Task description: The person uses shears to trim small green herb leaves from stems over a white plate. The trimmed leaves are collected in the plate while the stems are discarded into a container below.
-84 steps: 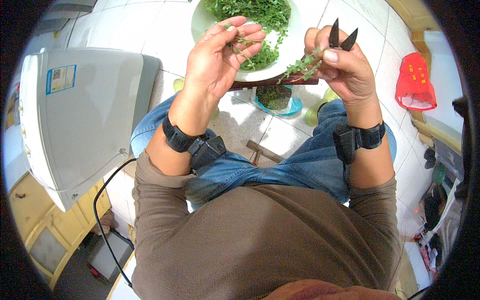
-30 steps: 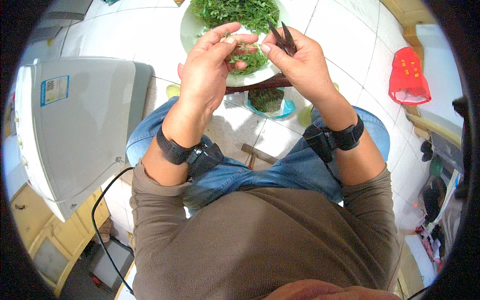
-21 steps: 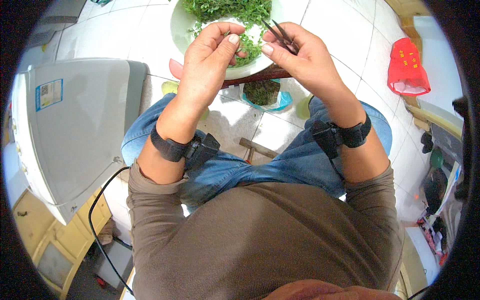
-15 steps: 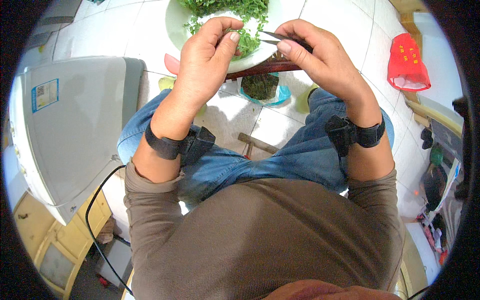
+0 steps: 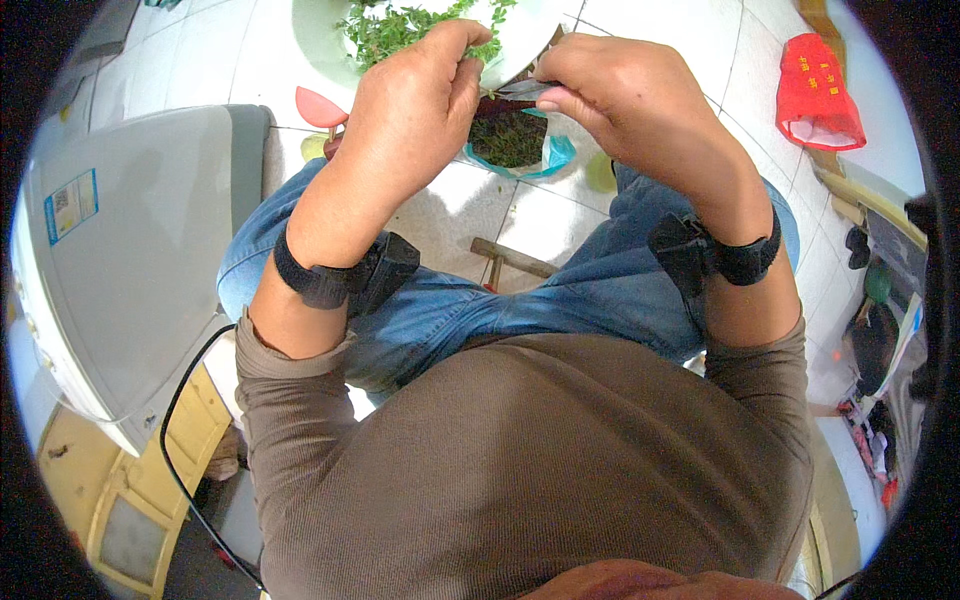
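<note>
My left hand [image 5: 415, 105] is closed in a pinch at the near edge of a large pale basin [image 5: 315, 45]. Leafy green sprigs [image 5: 400, 30] lie inside the basin, and some leaves show right behind my left fingertips. My right hand [image 5: 640, 95] grips dark scissors [image 5: 520, 90], whose grey blades point left toward my left hand. Most of the scissors' handle is hidden by my fingers. Below the blades, a teal-edged plastic bag [image 5: 560, 155] on the floor holds dark green plant bits [image 5: 507, 138].
A grey-white appliance [image 5: 160, 250] stands close on my left. A red bag [image 5: 820, 90] lies at the right by the wall. Between my knees, a wooden-headed tool [image 5: 513, 257] rests on the tiles. A pinkish-red rounded piece [image 5: 320, 107] sits left of the basin.
Both hands have shifted slightly, the left one upward in view. The scissors' blades have moved down and left, now over the plastic bag. The basin appears higher and farther left.
</note>
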Demonstrator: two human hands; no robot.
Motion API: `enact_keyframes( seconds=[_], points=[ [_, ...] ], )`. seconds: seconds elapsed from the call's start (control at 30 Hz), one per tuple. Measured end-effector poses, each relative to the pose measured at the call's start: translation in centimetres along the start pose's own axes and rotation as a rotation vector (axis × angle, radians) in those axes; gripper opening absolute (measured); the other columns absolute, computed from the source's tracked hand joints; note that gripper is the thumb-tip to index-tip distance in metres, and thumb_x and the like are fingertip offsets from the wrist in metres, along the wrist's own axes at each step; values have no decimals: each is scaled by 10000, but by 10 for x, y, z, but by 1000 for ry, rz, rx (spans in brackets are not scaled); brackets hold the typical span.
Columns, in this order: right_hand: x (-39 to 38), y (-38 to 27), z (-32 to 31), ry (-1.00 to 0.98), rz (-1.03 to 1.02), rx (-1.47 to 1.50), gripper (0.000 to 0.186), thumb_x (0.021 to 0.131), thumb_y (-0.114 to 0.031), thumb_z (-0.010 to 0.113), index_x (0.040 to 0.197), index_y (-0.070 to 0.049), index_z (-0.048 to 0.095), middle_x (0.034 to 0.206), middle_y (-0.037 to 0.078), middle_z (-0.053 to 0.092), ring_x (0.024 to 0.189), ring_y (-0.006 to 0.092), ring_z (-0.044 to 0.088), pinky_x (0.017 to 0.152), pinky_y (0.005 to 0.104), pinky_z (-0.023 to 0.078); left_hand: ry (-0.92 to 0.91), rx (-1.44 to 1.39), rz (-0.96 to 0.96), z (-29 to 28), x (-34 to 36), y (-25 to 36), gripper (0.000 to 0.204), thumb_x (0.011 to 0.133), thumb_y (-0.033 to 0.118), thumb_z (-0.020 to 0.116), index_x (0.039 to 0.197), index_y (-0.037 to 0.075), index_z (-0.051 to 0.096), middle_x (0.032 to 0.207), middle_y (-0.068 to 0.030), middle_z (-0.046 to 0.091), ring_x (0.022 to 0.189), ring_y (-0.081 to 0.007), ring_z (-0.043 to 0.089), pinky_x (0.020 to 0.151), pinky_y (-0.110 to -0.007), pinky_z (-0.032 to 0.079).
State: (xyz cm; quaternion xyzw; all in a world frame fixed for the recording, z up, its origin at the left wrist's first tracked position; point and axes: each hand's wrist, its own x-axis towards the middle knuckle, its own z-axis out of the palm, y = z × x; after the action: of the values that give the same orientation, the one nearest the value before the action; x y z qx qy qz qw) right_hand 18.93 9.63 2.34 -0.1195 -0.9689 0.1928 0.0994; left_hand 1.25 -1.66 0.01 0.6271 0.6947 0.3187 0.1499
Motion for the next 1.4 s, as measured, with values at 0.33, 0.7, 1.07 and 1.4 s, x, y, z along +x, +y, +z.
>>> enact_keyframes(
  seconds=[0.33,0.7,1.07,1.4],
  points=[
    [-2,-1,4,-25,35,-31,152,796,-194,630,878,-70,596,778,108,601,737,308,598,611,389,466,-20,0,6,3,-1,2,210,876,119,547,1077,82,596,773,-147,617,699,-256,633,632,-337,491],
    [-1,-1,7,-11,33,-35,148,799,-195,624,879,-72,599,786,107,600,739,313,597,612,391,468,-35,-48,-15,2,0,8,189,839,91,545,1022,55,574,766,-205,621,745,-372,623,655,-436,495],
    [-2,-3,5,-93,59,-77,162,793,-202,629,875,-71,579,781,110,604,736,314,599,612,392,473,-61,-45,-22,4,-1,5,228,877,98,532,1096,80,591,767,-125,614,687,-210,619,632,-313,490],
    [-3,0,1,-53,67,-70,175,800,-209,625,891,-67,576,768,130,604,741,334,601,623,411,469,-110,-329,-162,3,1,-3,197,871,89,537,1056,45,591,738,-131,627,664,-210,635,617,-326,499]
  ],
)
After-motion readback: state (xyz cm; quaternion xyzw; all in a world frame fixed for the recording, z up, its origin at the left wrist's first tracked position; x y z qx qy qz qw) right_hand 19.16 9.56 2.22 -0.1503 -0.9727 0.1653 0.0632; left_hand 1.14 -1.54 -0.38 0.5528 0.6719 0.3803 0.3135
